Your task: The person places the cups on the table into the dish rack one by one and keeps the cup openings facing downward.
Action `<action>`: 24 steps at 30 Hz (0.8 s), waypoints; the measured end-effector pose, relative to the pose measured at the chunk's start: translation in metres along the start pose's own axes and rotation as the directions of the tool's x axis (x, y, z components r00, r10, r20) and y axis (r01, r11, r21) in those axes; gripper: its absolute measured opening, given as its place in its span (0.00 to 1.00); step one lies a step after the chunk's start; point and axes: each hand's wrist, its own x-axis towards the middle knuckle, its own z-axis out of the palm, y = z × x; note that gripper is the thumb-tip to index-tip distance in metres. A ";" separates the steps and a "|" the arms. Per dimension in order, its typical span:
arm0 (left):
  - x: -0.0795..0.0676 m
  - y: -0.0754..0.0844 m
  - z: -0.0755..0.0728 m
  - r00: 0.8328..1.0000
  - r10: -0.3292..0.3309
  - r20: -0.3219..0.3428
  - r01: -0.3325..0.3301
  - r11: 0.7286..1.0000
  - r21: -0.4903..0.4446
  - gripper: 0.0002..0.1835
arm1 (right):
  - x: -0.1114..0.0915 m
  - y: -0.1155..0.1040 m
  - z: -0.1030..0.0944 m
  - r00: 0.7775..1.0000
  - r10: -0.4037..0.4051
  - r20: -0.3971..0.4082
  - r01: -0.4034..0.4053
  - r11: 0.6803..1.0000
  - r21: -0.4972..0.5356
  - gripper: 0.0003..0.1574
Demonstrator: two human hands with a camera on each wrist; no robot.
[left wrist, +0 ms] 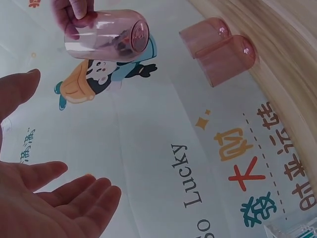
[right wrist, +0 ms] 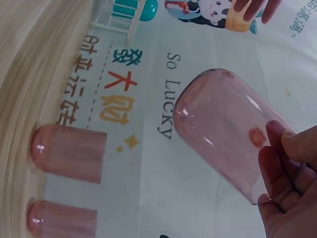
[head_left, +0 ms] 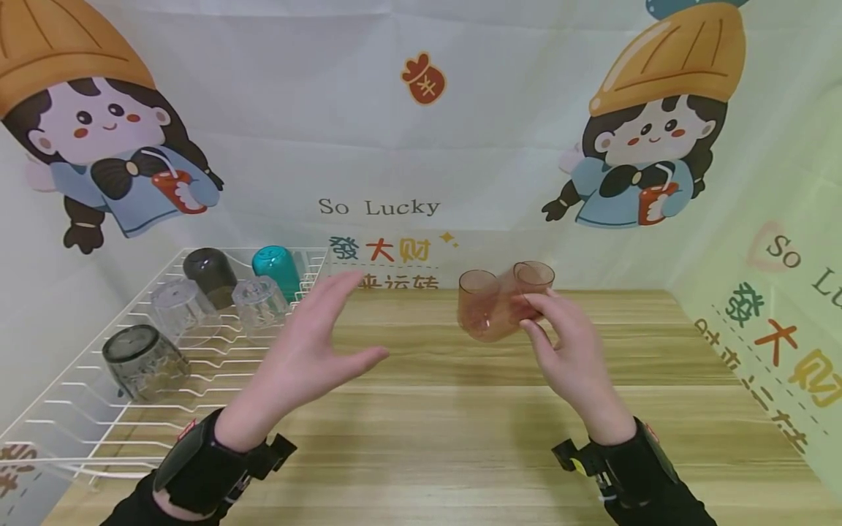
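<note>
Head view: left hand (head_left: 305,358) nearest the rack side, fingers spread, holding nothing; right hand (head_left: 572,351) pinches a pink cup (right wrist: 225,124) near its rim, cup tilted above the surface (head_left: 427,453). Grip looks to be fingers and thumb on smooth wall only; a slip or twist could drop it, I judge. Off left, a white wire rack (head_left: 66,460) bears a grey glass (head_left: 145,365), then two clear glasses, a dark cup (head_left: 210,277) and a teal cup (head_left: 276,270); a careless sweep of the left hand could jostle these. Beyond the held cup, two more pink cups (right wrist: 69,153) stand side by side on the surface, in the way: swinging low or forward risks a knock. Exact gap uncertain. Farthest, printed cloth (head_left: 368,109) backs everything.
</note>
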 end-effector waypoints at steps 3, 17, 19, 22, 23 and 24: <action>-0.001 0.001 0.004 1.000 -0.004 -0.005 0.004 1.000 -0.015 0.50 | 0.000 -0.005 0.004 1.000 -0.010 -0.027 0.011 0.999 0.044 0.20; 0.004 0.011 0.020 0.997 0.047 -0.066 -0.052 0.996 -0.068 0.52 | 0.000 -0.032 0.013 0.995 0.088 -0.054 -0.069 0.956 0.284 0.18; 0.006 0.013 0.022 0.997 0.045 -0.068 -0.052 0.994 -0.101 0.53 | 0.000 -0.035 0.014 0.993 0.102 -0.055 -0.079 0.941 0.330 0.19; 0.008 0.015 0.026 0.997 0.043 -0.071 -0.053 0.988 -0.145 0.54 | -0.001 -0.040 0.015 0.992 0.106 -0.062 -0.072 0.915 0.398 0.19; 0.008 0.016 0.027 0.996 0.043 -0.073 -0.054 0.986 -0.158 0.55 | -0.001 -0.041 0.016 0.992 0.105 -0.067 -0.068 0.906 0.418 0.19; 0.008 0.017 0.028 0.996 0.043 -0.077 -0.055 0.984 -0.167 0.55 | -0.001 -0.042 0.017 0.992 0.104 -0.071 -0.063 0.897 0.437 0.20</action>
